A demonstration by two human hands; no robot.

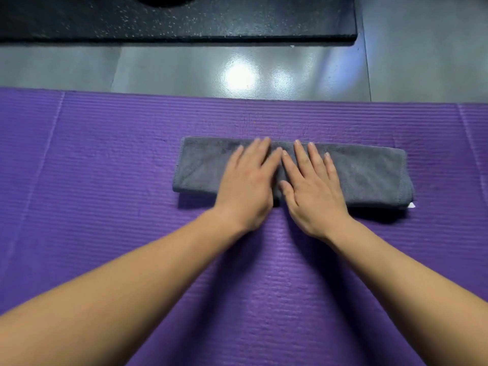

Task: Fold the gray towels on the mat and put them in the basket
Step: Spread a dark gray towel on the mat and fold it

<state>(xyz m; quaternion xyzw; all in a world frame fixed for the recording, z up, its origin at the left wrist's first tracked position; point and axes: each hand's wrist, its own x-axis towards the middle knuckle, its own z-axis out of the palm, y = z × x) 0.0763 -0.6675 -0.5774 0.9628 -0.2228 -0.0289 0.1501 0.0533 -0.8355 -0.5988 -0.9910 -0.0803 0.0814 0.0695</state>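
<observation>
A gray towel [369,175] lies folded into a long narrow strip across the purple mat [105,180]. A small white tag shows at its near right corner. My left hand [248,183] and my right hand [311,186] lie flat side by side on the towel's middle, fingers straight and pointing away from me, index fingers almost touching. Both palms press the cloth down. The basket is not in view.
Beyond the mat's far edge runs shiny gray floor [184,70] with light glare. A black speckled rubber slab [184,19] lies further back. Bare purple mat stretches to the left, to the right and in front of the towel.
</observation>
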